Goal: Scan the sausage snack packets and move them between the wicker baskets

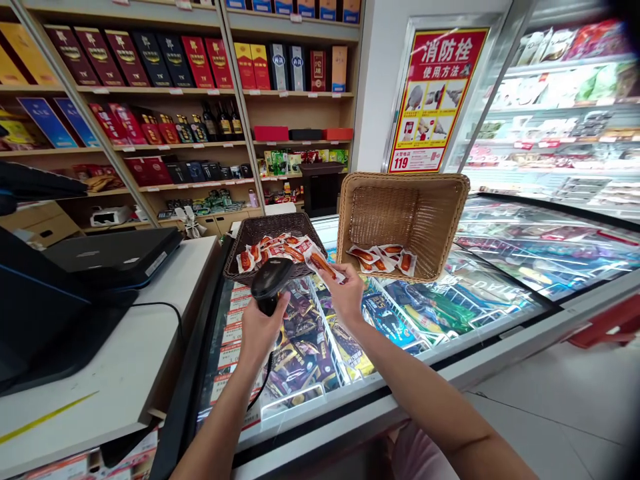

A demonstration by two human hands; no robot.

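My left hand [263, 328] is closed round the handle of a black barcode scanner [271, 277], its cord hanging down. Between the fingers of my right hand [346, 293] is a packaged sausage [320, 263] in a white and clear wrapper. It is held just right of the scanner's head. A dark brown wicker basket [239, 233] behind the scanner holds several similar wrapped sausages [280, 249]. To its right a light tan wicker basket [383, 212] is tipped with its opening toward me, and several more sausages lie inside at the bottom.
Both baskets rest on a glass-topped freezer [295, 407] full of packaged ice creams. On the left a white counter [95, 373] carries a black checkout machine [40, 313]. Shelves of boxed bottles [150, 60] line the back wall. A refrigerated display [565, 113] stands at the right.
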